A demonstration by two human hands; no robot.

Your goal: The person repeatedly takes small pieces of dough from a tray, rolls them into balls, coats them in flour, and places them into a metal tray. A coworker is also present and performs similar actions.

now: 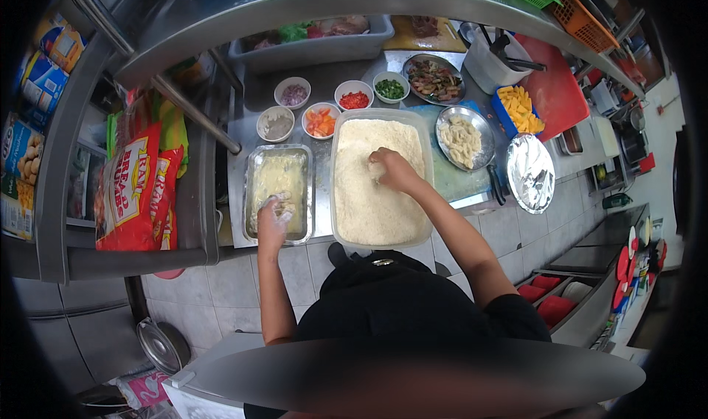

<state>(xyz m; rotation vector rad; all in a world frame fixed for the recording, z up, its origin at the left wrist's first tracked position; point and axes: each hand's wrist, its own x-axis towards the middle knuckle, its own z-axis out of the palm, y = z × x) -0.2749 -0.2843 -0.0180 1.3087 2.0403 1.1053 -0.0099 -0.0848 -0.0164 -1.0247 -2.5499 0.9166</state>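
My left hand (272,215), its fingers coated in white paste, reaches into a rectangular metal tray (308,167) of yellowish batter (276,170). Whether those fingers hold a piece is unclear under the coating. Over a translucent plastic tub (429,165) filled with pale bread crumbs (365,214), my right hand (394,170) has its fingers curled around a pale, crumb-covered lump (377,171). Right of the tub, a round metal plate (485,156) carries raw-looking pale strips (460,137). It rests partly on a green cutting board (459,173).
Several small white bowls, one with red chopped pepper (354,100), stand behind the tub. A knife (496,186) lies near the front edge by a foil-covered plate (531,173). Overhead runs a metal shelf (310,7). Bread crumb bags (133,192) sit at left.
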